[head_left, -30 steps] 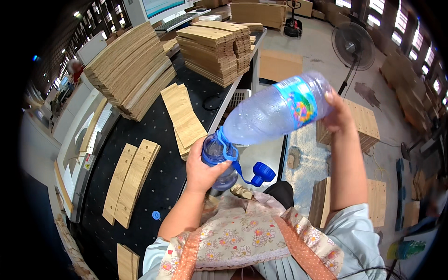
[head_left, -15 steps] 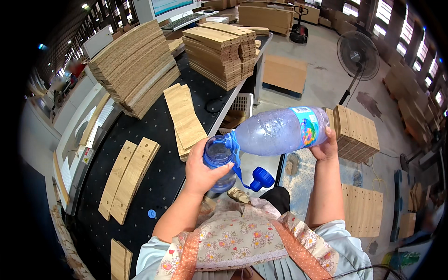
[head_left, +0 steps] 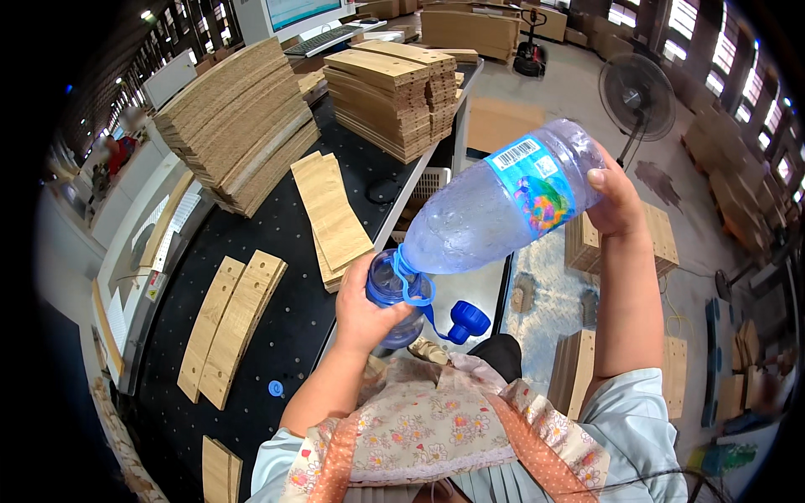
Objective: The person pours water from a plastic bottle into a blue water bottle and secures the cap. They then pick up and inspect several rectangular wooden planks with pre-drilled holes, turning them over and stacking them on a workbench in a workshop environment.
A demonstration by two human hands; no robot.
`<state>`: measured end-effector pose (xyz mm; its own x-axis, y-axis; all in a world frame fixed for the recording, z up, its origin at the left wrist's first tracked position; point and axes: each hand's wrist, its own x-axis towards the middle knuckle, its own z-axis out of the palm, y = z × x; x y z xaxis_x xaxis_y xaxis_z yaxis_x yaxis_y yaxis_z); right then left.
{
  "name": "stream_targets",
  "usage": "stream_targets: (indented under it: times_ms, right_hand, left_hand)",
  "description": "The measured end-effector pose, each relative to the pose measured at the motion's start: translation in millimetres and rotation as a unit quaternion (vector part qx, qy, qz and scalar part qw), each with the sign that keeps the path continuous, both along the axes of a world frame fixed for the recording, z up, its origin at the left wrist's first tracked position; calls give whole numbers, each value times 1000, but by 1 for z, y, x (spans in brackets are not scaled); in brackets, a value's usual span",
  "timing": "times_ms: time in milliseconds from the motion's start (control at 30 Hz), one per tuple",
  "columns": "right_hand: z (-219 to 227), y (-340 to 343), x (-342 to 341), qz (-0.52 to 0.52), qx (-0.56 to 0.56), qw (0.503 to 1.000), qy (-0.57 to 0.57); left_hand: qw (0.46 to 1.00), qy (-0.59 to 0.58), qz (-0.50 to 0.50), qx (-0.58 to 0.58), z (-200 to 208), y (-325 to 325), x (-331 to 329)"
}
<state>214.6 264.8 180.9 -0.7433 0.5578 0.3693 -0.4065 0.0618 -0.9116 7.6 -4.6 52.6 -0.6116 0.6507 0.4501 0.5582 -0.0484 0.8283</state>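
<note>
Pouring looks to be the step in hand. Our right hand grips the large clear bottle by its base, tilted neck-down, thumb pressed on the near side; the other fingers are mostly hidden, so we can't tell their spread. Our left hand is curled round the small blue bottle, thumb across its front, just beside the edge of the black table. The large bottle's neck is at the small one's mouth — can't tell if they touch, or how much is flowing. To do it well, we should tip slowly, steer from the base, leave an air gap and watch the level. Avoid squeezing; the walls look thin. Mind the hanging blue loop and tethered lid — both best out of the stream. Loose blue cap lies on the table.
</note>
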Motion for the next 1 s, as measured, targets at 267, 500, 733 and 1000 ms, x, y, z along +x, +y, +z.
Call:
stream_targets:
  times_ms: [267,500,733,1000]
  right_hand:
    - [35,-13,-17,7,69,997,-37]
    - [45,-21,-21,17,87,995,-35]
    - [61,-28,-28,3,152,986,-70]
    - [82,-39,-37,4,227,969,-100]
  left_hand:
    - [1000,-6,9,5,-1,-6,-4]
    - [1000,-12,6,14,3,-7,-2]
    - [1000,8,28,-1,1,-7,1]
    - [1000,-3,9,10,-5,-5,-1]
